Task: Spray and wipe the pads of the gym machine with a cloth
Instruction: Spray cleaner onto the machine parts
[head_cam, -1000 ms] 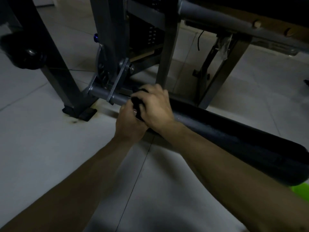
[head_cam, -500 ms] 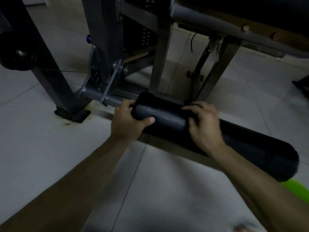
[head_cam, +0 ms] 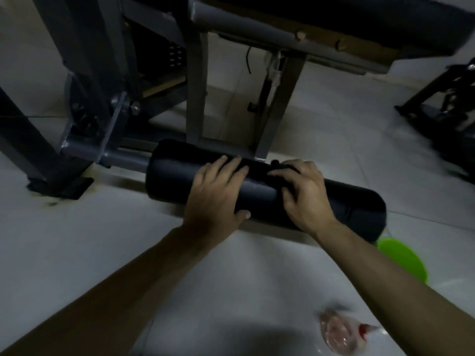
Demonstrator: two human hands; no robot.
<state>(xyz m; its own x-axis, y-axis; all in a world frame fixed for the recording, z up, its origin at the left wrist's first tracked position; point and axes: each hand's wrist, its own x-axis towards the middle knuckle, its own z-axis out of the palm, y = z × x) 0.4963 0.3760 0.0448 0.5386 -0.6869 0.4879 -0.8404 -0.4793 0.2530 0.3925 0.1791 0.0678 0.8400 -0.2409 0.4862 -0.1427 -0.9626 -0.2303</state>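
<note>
Black cylindrical roller pad of a gym machine lies level and low, just above the pale tiled floor. It runs from centre-left to the right, in front of the grey steel frame. The person's left hand grips the pad's middle, fingers draped close together over the top and thumb hooked under the near side. Just to its right, the right hand curls its fingers down onto a dark cloth bunched against the pad's upper face. The cloth is nearly the pad's colour and mostly hidden.

The step in hand looks like wiping, with the left hand steadying the roller. The next move likely calls for sliding the cloth along the pad under firm pressure while the left hand stops it turning.

A bright green plastic basin sits on the floor by the pad's right end. A blurred clear bottle, perhaps the sprayer, lies nearer, untouched.
</note>
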